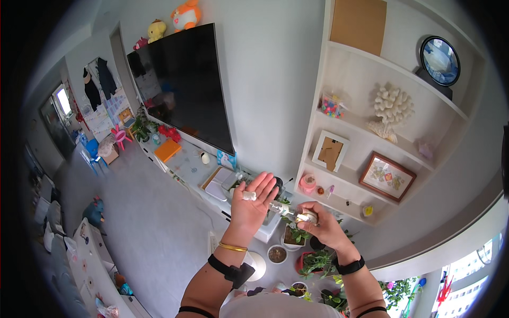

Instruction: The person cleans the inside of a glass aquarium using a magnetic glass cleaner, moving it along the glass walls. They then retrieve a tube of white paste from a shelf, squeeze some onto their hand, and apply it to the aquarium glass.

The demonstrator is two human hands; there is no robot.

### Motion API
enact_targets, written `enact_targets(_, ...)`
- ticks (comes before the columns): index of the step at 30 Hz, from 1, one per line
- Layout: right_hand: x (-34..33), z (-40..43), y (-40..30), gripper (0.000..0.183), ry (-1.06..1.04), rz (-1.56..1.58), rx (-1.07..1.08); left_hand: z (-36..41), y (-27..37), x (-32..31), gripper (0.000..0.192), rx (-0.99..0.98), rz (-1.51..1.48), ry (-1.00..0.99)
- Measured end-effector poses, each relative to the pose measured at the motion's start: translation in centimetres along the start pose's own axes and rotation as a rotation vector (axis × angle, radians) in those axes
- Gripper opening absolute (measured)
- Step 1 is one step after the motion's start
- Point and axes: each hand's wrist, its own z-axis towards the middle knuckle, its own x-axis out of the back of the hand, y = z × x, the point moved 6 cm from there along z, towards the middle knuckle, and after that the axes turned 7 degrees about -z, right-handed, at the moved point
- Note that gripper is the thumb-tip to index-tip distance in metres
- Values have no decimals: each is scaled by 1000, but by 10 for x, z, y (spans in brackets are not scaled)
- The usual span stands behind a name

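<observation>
My left hand (pixel 254 206) is palm up, its fingers extended. A small white object (pixel 249 195) lies across it beside the thumb; whether it is a cap or wadded paper is unclear. My right hand (pixel 327 226) grips a clear bottle (pixel 299 214) with a label on its body. The bottle is tilted, its narrow neck (pixel 278 207) pointing at the left palm's edge. Whether the neck touches the palm is hard to tell. Behind the hands, the end of a low white TV cabinet (pixel 267 232) is partly hidden.
Potted plants (pixel 295 234) and a soil-filled pot (pixel 277 254) stand below my hands. A built-in shelf (pixel 370 139) with frames and coral rises at right. A television (pixel 183 87) hangs above the cabinet. Grey floor (pixel 159 222) extends left toward a white drawer unit (pixel 93 274).
</observation>
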Motion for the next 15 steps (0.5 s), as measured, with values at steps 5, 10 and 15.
enact_targets(5, 5, 7, -61, 42, 132, -506, 348, -6, -24, 3, 58, 172, -250, -24)
enact_targets(10, 3, 10, -77, 47, 142, -847, 446, -7, -36, 1, 59, 200, -240, 26)
enact_targets(15, 2, 12, -76, 45, 98, -831, 411, -8, -37, 3, 61, 206, -232, 77)
